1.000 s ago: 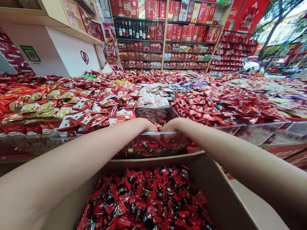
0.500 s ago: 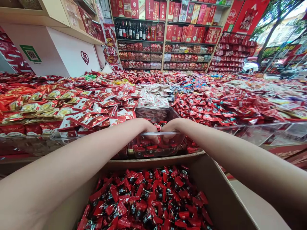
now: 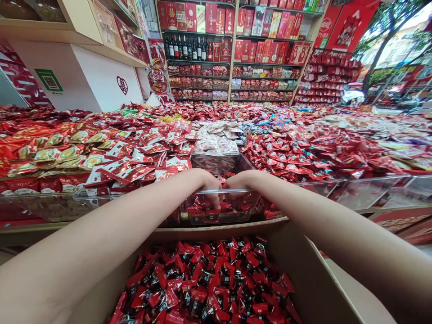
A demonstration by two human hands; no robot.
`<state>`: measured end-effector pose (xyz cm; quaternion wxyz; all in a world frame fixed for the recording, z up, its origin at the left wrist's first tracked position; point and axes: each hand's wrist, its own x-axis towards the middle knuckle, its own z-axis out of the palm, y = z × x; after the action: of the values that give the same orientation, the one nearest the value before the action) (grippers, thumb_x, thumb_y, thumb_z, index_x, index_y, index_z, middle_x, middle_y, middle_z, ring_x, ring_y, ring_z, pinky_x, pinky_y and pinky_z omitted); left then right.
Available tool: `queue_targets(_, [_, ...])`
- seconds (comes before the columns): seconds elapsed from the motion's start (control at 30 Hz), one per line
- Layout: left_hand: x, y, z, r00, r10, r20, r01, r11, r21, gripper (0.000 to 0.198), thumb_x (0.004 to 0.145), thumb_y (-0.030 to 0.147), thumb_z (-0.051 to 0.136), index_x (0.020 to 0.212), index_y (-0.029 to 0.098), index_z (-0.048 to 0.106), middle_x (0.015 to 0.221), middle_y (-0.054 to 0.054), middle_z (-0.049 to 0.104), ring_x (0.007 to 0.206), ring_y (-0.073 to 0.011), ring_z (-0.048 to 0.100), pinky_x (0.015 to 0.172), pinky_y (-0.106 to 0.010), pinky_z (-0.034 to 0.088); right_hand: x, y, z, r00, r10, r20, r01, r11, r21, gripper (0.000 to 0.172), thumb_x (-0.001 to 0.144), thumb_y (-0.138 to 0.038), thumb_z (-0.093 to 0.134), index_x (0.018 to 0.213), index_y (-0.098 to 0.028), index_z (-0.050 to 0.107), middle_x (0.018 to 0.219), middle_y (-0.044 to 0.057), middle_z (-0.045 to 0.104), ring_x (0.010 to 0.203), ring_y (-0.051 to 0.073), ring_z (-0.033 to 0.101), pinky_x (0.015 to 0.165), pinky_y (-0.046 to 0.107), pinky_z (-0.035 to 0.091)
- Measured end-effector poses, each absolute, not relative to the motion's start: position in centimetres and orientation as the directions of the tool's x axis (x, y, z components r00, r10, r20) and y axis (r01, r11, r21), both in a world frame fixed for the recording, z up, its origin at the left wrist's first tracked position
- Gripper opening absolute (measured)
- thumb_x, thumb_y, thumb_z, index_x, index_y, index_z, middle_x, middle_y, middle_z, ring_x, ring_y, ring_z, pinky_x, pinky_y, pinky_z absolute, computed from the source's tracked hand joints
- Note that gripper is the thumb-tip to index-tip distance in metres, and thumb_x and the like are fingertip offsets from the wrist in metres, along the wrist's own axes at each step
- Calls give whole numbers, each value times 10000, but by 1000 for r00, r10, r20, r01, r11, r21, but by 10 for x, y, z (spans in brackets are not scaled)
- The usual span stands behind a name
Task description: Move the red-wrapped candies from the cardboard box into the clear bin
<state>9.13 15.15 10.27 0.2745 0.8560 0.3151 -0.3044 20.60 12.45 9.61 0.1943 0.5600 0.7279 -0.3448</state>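
Observation:
Both my arms reach forward over a cardboard box [image 3: 313, 279] full of red and black wrapped candies [image 3: 209, 283]. My left hand [image 3: 205, 182] and my right hand [image 3: 238, 182] are side by side inside a clear plastic bin [image 3: 251, 198] on the display counter. Their fingers point down into a low layer of the same red and black candies [image 3: 205, 213] at the bin's bottom. The fingertips are partly hidden behind the bin's front wall, and I cannot tell whether they hold any candy.
Heaps of red, gold and white wrapped sweets [image 3: 135, 148] cover the wide counter around the bin. More clear bins [image 3: 364, 191] line its front edge. Shelves [image 3: 232, 49] with red gift boxes and bottles stand at the back. A street shows at far right.
My hands have stayed in the bin and shifted only slightly. The view has tilted a little, so the whole scene sits lower in the picture.

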Motion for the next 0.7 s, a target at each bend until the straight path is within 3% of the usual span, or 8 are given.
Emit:
queue_targets(0.17, [91, 153, 102, 619, 404, -674, 705, -663, 250, 445, 448, 350, 658, 874, 235, 597, 795, -9, 626, 719, -205, 536, 665, -324, 414, 206, 122, 103, -427, 700, -572, 899, 265, -347, 396, 505, -288, 627, 884, -186, 573, 745, 6, 596, 688, 152, 540, 555, 223, 398])
queue_targets(0.43, [87, 152, 104, 613, 420, -669, 714, -657, 242, 441, 467, 326, 649, 892, 224, 591, 781, -13, 631, 651, -190, 553, 597, -297, 431, 206, 123, 99, -545, 618, -566, 818, 247, -519, 412, 501, -348, 621, 883, -204, 576, 767, -24, 601, 725, 123, 535, 645, 204, 394])
queue_targets(0.7, [88, 151, 108, 594, 506, -626, 721, -680, 134, 264, 608, 342, 589, 823, 188, 594, 711, -10, 624, 637, -163, 558, 600, -300, 431, 202, 122, 100, -476, 704, -528, 871, 292, -396, 364, 531, -342, 581, 854, -175, 599, 758, 12, 614, 628, 134, 538, 538, 219, 396])
